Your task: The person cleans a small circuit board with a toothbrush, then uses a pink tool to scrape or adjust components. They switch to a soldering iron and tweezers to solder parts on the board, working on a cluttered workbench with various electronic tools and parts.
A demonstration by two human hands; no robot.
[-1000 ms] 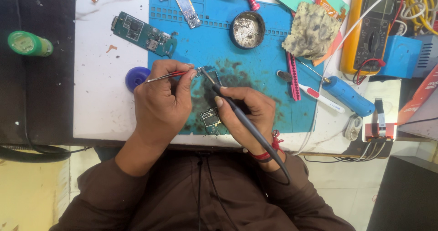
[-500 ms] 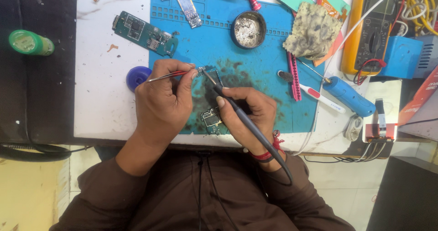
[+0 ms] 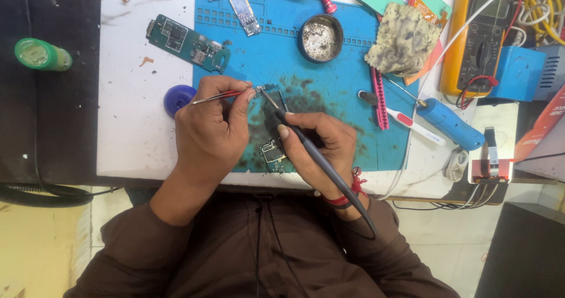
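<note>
The bench (image 3: 135,133) carries a blue mat (image 3: 335,86), stained dark at its near middle, and on that stain lies a small board (image 3: 272,152) between the two hands. The left hand (image 3: 209,134) has its grip clenched on tweezers (image 3: 220,97), whose tips reach right to meet the tip of the iron (image 3: 294,134). The right hand (image 3: 321,148) grasps the iron like a pen, its cable running near over the wrist. Both tips meet just past the board's far end. To do this well, the person likely needs both wrists resting on the mat, the tweezers held steady, and the iron touched only briefly. A tin (image 3: 321,38) stands farther off, a sponge (image 3: 406,39) to its right.
</note>
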